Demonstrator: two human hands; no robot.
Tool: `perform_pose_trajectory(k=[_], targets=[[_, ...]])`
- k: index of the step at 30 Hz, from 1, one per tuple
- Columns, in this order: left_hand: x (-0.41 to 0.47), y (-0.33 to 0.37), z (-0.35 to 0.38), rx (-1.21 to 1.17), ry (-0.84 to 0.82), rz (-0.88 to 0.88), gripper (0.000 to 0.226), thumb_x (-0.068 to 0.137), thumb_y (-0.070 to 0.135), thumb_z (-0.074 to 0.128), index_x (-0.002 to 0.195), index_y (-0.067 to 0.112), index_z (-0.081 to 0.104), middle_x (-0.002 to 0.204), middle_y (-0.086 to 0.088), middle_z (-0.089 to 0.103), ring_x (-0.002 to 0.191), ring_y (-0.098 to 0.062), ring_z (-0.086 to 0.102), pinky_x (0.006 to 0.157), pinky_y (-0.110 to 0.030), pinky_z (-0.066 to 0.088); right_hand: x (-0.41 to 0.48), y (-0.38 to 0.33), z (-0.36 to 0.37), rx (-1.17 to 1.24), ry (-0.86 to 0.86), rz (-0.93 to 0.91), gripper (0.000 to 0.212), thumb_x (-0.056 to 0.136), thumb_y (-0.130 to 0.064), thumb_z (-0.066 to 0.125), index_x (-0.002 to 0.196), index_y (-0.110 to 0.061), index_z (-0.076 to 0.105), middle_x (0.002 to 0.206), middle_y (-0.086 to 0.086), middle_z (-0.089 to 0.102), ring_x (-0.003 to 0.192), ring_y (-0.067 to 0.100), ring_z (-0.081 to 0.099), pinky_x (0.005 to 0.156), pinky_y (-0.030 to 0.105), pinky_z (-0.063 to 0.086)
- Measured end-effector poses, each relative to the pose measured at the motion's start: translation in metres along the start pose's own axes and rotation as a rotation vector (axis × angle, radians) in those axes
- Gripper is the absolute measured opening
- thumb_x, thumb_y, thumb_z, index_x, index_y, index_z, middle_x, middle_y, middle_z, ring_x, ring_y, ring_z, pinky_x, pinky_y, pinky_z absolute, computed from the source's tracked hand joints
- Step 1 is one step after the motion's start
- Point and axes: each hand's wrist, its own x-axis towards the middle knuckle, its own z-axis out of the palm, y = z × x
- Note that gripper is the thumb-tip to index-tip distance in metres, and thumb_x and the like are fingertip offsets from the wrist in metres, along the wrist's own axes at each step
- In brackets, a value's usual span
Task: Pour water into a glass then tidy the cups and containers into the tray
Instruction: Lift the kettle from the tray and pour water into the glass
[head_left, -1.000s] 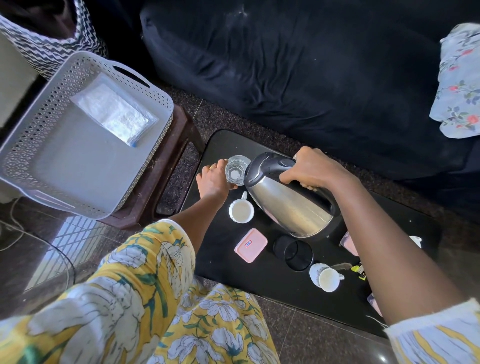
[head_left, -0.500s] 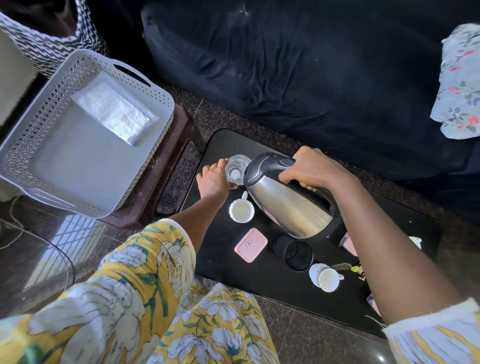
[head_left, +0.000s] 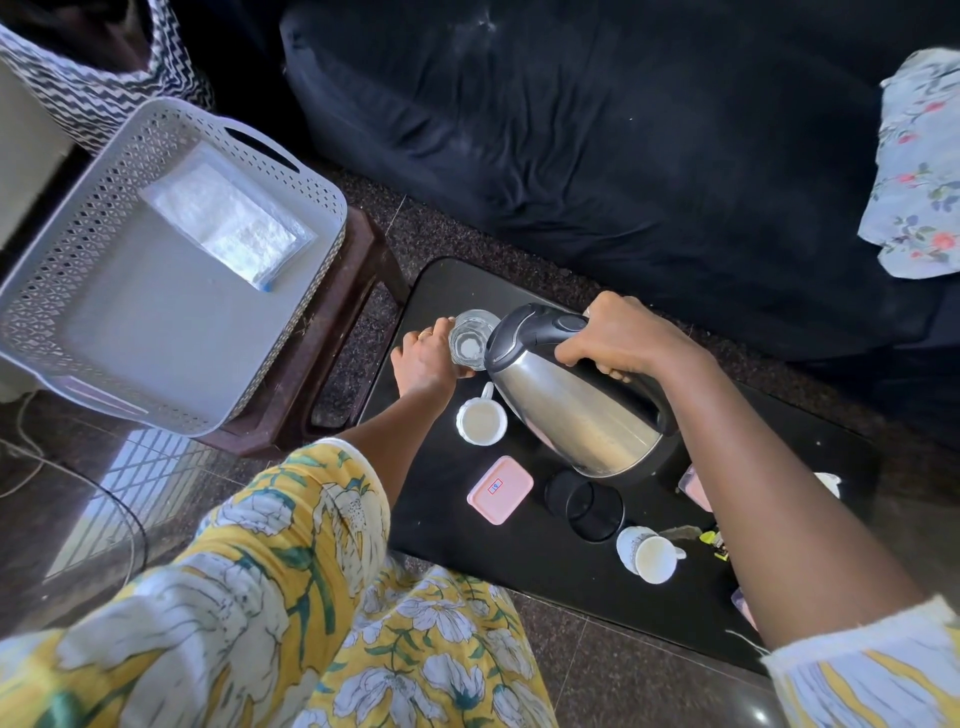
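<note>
1. The kettle is gripped by the right hand and tilted, spout over the glass at the table's far-left corner
2. The glass is steadied by the left hand, wrapped round it
3. Pouring is judged under way; tidying is not begun: two cups, the pink container and the black cup are outside the tray

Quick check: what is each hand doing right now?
Left hand: closed around the clear drinking glass.
Right hand: closed on the handle of the tilted stainless steel kettle.
</note>
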Motion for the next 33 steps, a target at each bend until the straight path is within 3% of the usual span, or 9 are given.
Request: perform_pose_trajectory(k=[33], targets=[[-0.0029, 0.0025, 0.0012, -0.014, 0.015, -0.015, 0.069, 0.074, 0.035, 0.074, 0.133, 0.023, 0.039, 0.13, -0.003, 0.055, 0.122, -0.028, 0.042, 0.097, -0.043, 0.034, -0.0071, -0.0052, 0.0012, 0.056, 0.012, 0.035, 0.019, 0.051, -0.026, 0.062, 0.057, -0.011, 0.053, 0.044, 0.001, 0.057, 0.032, 0.017, 0.046, 0.041, 0.021, 0.041]])
